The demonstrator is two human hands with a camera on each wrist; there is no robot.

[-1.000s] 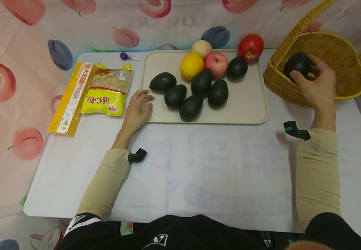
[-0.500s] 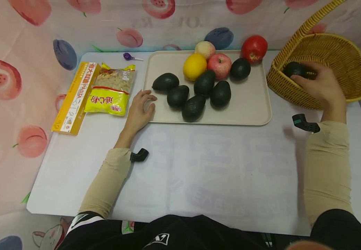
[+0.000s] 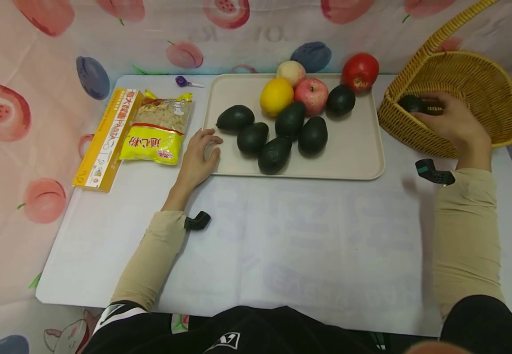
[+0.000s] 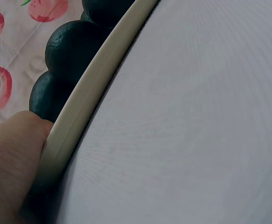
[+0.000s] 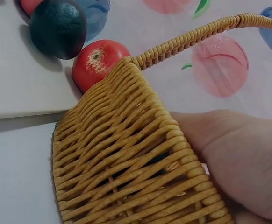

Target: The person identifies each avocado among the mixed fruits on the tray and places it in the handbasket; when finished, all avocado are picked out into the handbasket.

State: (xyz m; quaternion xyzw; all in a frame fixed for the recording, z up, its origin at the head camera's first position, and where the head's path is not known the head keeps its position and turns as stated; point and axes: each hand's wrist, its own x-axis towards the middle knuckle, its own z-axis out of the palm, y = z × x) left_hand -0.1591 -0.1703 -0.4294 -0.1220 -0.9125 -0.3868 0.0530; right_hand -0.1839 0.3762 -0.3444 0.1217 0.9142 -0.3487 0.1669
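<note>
My right hand (image 3: 457,120) reaches down into the wicker basket (image 3: 390,115) at the right. Its thumb and fingers sit around a dark green avocado (image 3: 410,103), low inside the near left wall. In the right wrist view the basket's weave hides the fingertips. My left hand (image 3: 197,160) rests with relaxed fingers over the left rim of the beige tray (image 3: 348,152). In the left wrist view its thumb (image 4: 21,140) lies at the tray rim. Several more avocados (image 3: 275,155) lie on the tray.
A lemon (image 3: 276,96), a red apple (image 3: 311,96), a pale peach-like fruit (image 3: 292,72) and a red pomegranate (image 3: 360,72) are at the tray's back. Left stand a pasta box (image 3: 107,140), a yellow macaroni bag (image 3: 157,128) and a purple lollipop (image 3: 181,81). The basket's tall handle (image 3: 452,27) arches up.
My right hand has gone deeper into the basket, and the avocado sits lower, against the left wall. The left hand stays on the tray rim.
</note>
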